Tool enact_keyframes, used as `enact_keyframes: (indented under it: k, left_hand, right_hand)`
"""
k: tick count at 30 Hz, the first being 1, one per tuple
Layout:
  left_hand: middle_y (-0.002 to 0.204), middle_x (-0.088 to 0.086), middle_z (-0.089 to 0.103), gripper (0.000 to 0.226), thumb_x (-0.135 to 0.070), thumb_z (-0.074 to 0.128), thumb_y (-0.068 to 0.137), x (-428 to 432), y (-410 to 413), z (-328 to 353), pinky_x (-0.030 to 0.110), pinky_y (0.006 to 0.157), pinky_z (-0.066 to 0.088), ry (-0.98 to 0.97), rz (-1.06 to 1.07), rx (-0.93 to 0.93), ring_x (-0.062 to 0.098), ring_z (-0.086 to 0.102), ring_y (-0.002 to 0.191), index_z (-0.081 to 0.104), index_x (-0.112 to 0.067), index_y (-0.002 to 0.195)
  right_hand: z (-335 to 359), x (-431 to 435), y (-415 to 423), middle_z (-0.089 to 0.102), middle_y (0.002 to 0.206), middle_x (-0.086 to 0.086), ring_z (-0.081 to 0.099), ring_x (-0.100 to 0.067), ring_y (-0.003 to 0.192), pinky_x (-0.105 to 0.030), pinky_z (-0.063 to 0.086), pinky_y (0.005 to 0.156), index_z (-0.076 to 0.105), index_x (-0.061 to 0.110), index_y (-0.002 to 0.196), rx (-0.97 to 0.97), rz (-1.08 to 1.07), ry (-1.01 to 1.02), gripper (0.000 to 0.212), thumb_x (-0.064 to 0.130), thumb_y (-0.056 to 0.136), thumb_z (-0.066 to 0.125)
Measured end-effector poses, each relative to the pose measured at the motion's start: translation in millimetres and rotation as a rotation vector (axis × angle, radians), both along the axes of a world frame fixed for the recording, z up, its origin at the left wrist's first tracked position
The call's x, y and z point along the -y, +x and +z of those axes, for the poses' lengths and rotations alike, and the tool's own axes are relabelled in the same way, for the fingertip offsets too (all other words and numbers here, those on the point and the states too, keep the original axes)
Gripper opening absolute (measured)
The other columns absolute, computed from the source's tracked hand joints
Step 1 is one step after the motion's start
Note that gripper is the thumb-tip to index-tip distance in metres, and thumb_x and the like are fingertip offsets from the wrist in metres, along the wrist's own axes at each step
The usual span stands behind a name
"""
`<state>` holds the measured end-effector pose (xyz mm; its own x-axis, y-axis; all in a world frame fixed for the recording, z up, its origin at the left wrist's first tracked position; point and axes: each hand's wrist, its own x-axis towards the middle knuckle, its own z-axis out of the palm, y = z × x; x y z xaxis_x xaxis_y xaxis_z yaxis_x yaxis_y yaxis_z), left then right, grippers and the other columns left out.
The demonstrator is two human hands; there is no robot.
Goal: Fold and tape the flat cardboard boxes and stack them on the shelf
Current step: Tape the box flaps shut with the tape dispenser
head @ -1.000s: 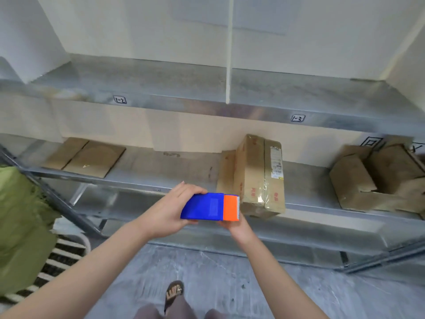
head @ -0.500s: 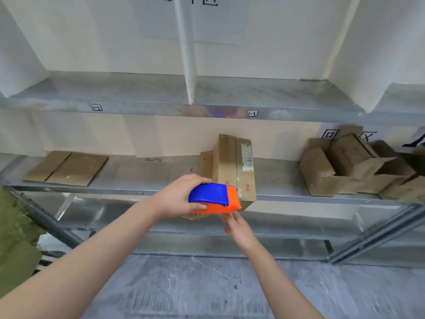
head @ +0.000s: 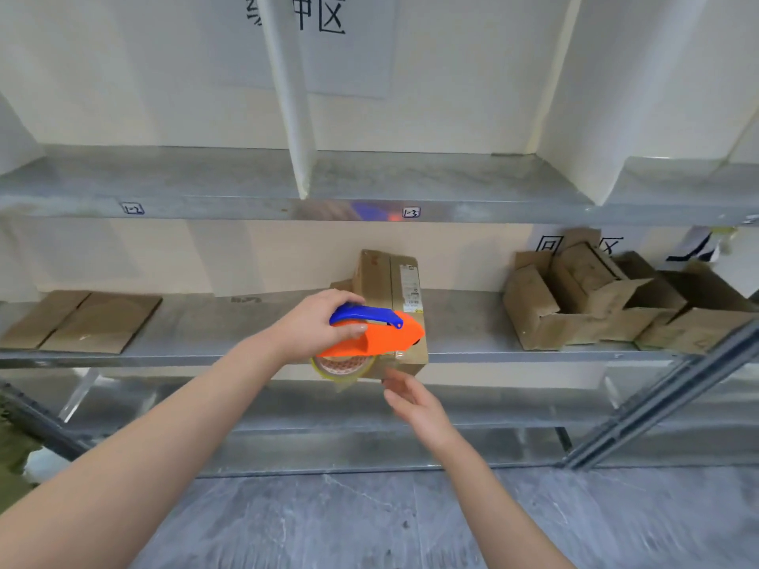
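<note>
Your left hand (head: 318, 326) holds the tape gun (head: 382, 336). Your fingers are curled over its blue handle (head: 365, 314), and the orange part points to the right. The roll of clear tape (head: 343, 368) sits under the orange part. The tape gun is right in front of the tall box (head: 388, 281) and hides the lower part of it.

Your right hand (head: 410, 398) holds nothing. Its fingers are loose and a little spread. It is just below the bottom corner of the tall box, close to the roll of clear tape. I cannot tell if a fingertip touches the tape.

The tall box stands on end on the middle shelf (head: 472, 334). It has a white sticker (head: 412, 289) on its right side.

Far to the left of the tall box, flat cardboard pieces (head: 90, 322) lie on the same shelf. To the right of the tall box, well apart from it, is a heap of folded brown boxes (head: 595, 297) with some flaps open.

Above the tall box is the top shelf (head: 205, 182). A small tag that reads 1-3 (head: 411, 212) is right above the tall box, on the shelf's front edge. A white post (head: 287, 96) stands up and to the left of the tall box. Below the tall box is the gray floor (head: 369, 523).
</note>
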<state>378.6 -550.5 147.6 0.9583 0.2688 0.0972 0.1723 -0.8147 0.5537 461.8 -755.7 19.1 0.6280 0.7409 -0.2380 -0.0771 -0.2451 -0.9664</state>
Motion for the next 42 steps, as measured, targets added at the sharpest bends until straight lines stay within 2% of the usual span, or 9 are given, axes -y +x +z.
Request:
enact_keyframes:
  k: [5, 10, 18, 20, 24, 29, 34, 38, 42]
  left_hand:
    - [0.124, -0.004, 0.056, 0.045, -0.034, 0.067, 0.089, 17, 16, -2, 0.022, 0.1, 0.035, -0.019, 0.025, 0.042, 0.011, 0.05, 0.114, 0.056, -0.019, 0.129]
    - [0.121, -0.009, 0.054, 0.045, -0.034, 0.068, 0.088, 33, 30, -7, 0.02, 0.099, 0.034, -0.032, 0.037, 0.092, 0.006, 0.048, 0.113, 0.056, -0.019, 0.129]
    - [0.12, -0.009, 0.054, 0.046, -0.035, 0.068, 0.088, 35, 42, -13, 0.018, 0.097, 0.034, -0.06, 0.057, 0.108, 0.004, 0.048, 0.111, 0.055, -0.02, 0.129]
    - [0.119, -0.01, 0.053, 0.045, -0.034, 0.069, 0.088, 29, 40, -15, 0.014, 0.095, 0.033, -0.057, 0.033, 0.088, 0.002, 0.048, 0.11, 0.055, -0.02, 0.129]
    - [0.12, -0.01, 0.052, 0.051, -0.041, 0.069, 0.084, 16, 27, -25, 0.011, 0.097, 0.032, -0.066, -0.029, 0.014, 0.001, 0.047, 0.112, 0.054, -0.021, 0.129]
    - [0.123, -0.013, 0.048, 0.053, -0.04, 0.073, 0.083, 12, 16, -42, 0.016, 0.101, 0.034, -0.117, -0.053, -0.02, -0.005, 0.044, 0.116, 0.05, -0.026, 0.128]
    - [0.124, -0.017, 0.047, 0.057, -0.042, 0.077, 0.078, 5, 4, -54, 0.014, 0.101, 0.033, -0.169, -0.054, -0.048, -0.006, 0.044, 0.118, 0.051, -0.031, 0.127]
    - [0.12, -0.022, 0.049, 0.053, -0.044, 0.077, 0.075, -14, -16, -64, 0.019, 0.101, 0.036, -0.176, -0.014, -0.047, -0.003, 0.047, 0.117, 0.053, -0.039, 0.122]
    - [0.119, -0.026, 0.046, 0.056, -0.044, 0.079, 0.075, -16, -20, -71, 0.013, 0.098, 0.035, -0.167, -0.041, -0.057, -0.001, 0.048, 0.117, 0.051, -0.043, 0.122]
  right_hand:
    - [4, 0, 8, 0.057, 0.134, 0.013, 0.05, 0.0, 0.126, -0.027, 0.04, 0.107, 0.052, 0.022, 0.135, 0.051, 0.124, -0.016, 0.06, 0.039, 0.082, 0.075]
    - [9, -6, 21, 0.065, 0.108, 0.019, 0.056, 0.018, 0.098, -0.003, 0.041, 0.081, 0.062, 0.028, 0.11, 0.191, 0.083, -0.052, 0.034, 0.04, 0.081, 0.076]
    - [6, -5, 42, 0.069, 0.071, 0.012, 0.06, 0.006, 0.068, -0.018, 0.042, 0.066, 0.065, 0.024, 0.074, 0.401, -0.195, -0.061, 0.012, 0.023, 0.083, 0.073]
    - [4, 1, 52, 0.069, 0.072, 0.011, 0.063, -0.002, 0.07, -0.026, 0.047, 0.067, 0.065, 0.022, 0.075, 0.529, -0.252, -0.085, 0.01, 0.023, 0.083, 0.07]
    - [7, 16, 77, 0.065, 0.066, 0.008, 0.062, -0.017, 0.063, -0.025, 0.042, 0.05, 0.061, 0.023, 0.071, 1.086, -0.293, -0.247, 0.017, 0.021, 0.074, 0.078]
    - [8, 16, 84, 0.054, 0.053, 0.006, 0.055, -0.017, 0.049, -0.019, 0.033, 0.037, 0.058, 0.019, 0.06, 1.337, -0.215, -0.269, 0.035, 0.014, 0.051, 0.091]
    - [0, 12, 80, 0.052, 0.051, 0.005, 0.055, -0.019, 0.049, -0.02, 0.033, 0.035, 0.057, 0.017, 0.058, 1.33, -0.181, -0.349, 0.035, 0.013, 0.05, 0.09]
    - [-7, 23, 95, 0.062, 0.061, 0.001, 0.061, -0.024, 0.06, -0.028, 0.041, 0.047, 0.062, 0.015, 0.072, 1.137, -0.269, -0.477, 0.017, 0.02, 0.078, 0.077]
    - [-16, 19, 97, 0.066, 0.071, -0.001, 0.062, -0.029, 0.065, -0.036, 0.048, 0.057, 0.048, 0.016, 0.086, 0.873, -0.171, -0.444, 0.013, 0.02, 0.092, 0.059]
